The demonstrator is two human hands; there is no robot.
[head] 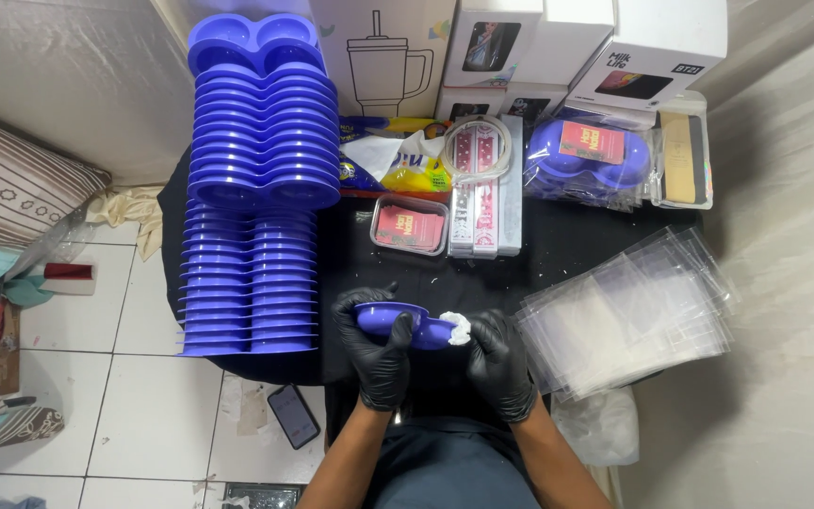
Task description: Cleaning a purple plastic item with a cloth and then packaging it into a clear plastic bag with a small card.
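Blue two-bowl plastic dish (405,322) | left black-gloved hand (376,347) clamped around its left end | right gloved hand (498,358) pinches white wad (457,327) against its right end | tall stack of blue dishes (258,188) left of it

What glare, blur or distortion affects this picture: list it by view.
Head view: even, soft light; glare on the clear plastic sleeves; black gloves leave the left hand and right hand nearly featureless; the wide lens bows the stack of blue trays; the floor corners look soft.
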